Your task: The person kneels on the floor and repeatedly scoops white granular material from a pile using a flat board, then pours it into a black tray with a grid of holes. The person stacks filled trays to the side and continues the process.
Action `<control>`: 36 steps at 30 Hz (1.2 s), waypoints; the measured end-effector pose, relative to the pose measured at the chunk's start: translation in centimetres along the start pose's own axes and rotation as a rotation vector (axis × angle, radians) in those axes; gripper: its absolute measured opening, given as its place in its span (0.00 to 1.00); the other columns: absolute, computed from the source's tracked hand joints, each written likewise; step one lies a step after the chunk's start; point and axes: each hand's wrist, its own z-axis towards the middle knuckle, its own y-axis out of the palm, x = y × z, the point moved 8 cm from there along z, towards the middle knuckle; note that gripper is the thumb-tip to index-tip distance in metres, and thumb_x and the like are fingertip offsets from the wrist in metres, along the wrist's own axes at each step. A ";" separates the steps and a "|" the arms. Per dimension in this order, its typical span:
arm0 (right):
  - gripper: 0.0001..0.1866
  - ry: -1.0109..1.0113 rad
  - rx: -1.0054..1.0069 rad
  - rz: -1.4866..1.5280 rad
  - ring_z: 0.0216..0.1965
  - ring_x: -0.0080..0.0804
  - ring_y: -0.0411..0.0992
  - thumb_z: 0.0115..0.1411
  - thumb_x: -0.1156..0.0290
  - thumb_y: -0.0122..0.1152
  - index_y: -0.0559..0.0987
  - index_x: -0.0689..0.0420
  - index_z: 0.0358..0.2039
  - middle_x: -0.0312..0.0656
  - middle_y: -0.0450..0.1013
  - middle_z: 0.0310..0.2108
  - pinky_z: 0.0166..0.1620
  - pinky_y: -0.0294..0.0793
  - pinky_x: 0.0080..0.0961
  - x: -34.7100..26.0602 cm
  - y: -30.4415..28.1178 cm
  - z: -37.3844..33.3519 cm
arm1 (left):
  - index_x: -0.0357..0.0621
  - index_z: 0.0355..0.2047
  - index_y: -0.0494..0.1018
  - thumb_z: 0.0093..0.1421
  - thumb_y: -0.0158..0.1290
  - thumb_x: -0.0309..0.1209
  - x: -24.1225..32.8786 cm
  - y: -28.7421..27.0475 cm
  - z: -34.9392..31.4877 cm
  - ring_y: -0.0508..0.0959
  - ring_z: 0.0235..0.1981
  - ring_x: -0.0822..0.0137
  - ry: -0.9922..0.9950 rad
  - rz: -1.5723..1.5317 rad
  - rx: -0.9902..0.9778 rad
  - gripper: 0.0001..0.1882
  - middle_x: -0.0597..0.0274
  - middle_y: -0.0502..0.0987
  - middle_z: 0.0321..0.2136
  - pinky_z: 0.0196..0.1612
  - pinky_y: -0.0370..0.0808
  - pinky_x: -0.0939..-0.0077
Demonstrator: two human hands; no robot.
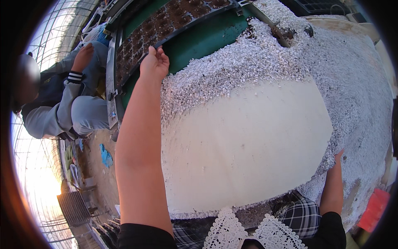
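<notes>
A black seedling tray (166,25) with dark soil in its cells lies on a green conveyor belt (203,47) at the far left. My left hand (154,64) reaches up to the tray's near rim, with its fingers curled and closed on the edge. Loose white granules (232,68), like perlite, are heaped beside the belt and spill onto a pale board (248,141) in front of me. On the right, my right hand (339,157) is low at the edge of a big granule pile (356,103). Granules and the board's edge mostly hide its fingers.
A seated person in grey (62,103) is to the left, across the belt's metal frame (111,83). A blue scrap (106,155) lies on the floor. Something red (373,209) stands at the lower right. Metal bars (282,37) cross the granules at the belt's end.
</notes>
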 end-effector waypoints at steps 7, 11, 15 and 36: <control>0.34 -0.080 -0.089 0.010 0.39 0.49 0.68 0.46 0.46 0.53 0.72 0.71 0.36 0.57 0.70 0.36 0.42 0.66 0.38 -2.7 -2.2 -0.7 | 0.39 0.31 0.68 0.60 0.42 0.38 -3.3 -2.9 -8.5 0.68 0.20 0.80 -0.017 -0.032 0.019 0.13 0.69 0.70 0.23 0.21 0.66 0.89; 0.32 -0.167 -0.146 0.025 0.39 0.49 0.68 0.46 0.48 0.53 0.72 0.70 0.36 0.56 0.70 0.36 0.42 0.66 0.38 -5.8 -4.5 -0.9 | 0.40 0.30 0.66 0.60 0.42 0.38 -5.2 -4.8 -14.4 0.66 0.19 0.81 -0.015 -0.021 0.005 0.13 0.69 0.68 0.22 0.20 0.66 0.89; 0.31 -0.269 -0.186 0.029 0.39 0.49 0.68 0.47 0.49 0.53 0.72 0.69 0.35 0.56 0.70 0.36 0.42 0.66 0.38 -10.5 -7.4 -1.3 | 0.42 0.28 0.64 0.60 0.43 0.39 -8.2 -7.1 -20.0 0.66 0.19 0.81 -0.034 -0.036 -0.002 0.12 0.69 0.68 0.22 0.19 0.66 0.88; 0.21 -1.530 -0.164 -0.728 0.40 0.46 0.69 0.45 0.59 0.57 0.73 0.63 0.34 0.52 0.71 0.35 0.42 0.67 0.35 -42.3 -4.4 -39.1 | 0.41 0.38 0.66 0.58 0.44 0.30 -5.8 -13.5 -41.5 0.72 0.32 0.73 0.108 0.437 -0.281 0.09 0.59 0.72 0.35 0.33 0.70 0.80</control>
